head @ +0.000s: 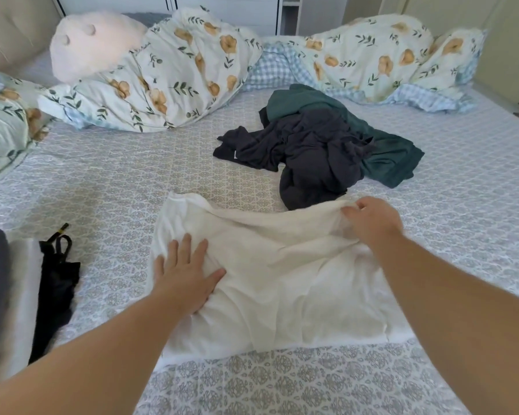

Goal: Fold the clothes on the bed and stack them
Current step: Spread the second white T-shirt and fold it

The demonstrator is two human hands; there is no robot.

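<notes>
Two hands are working mid-frame: the left hand [184, 272], fingers flat, is pressing the shirt [282, 283] down. The right hand [372, 220] is pinching its far edge; it should be pulling that edge over slowly and evenly.

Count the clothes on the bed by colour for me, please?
White: 2, the white garment under both hands and a folded white piece at the left edge
Black or dark: 2, the dark crumpled garment and the black item
Green: 1, the green garment
Total: 5

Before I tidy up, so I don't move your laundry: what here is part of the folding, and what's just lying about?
Folding: white garment, dark grey garment, green garment, pile at left.
Lying about: floral duvet, plush toy, pillow.
</notes>
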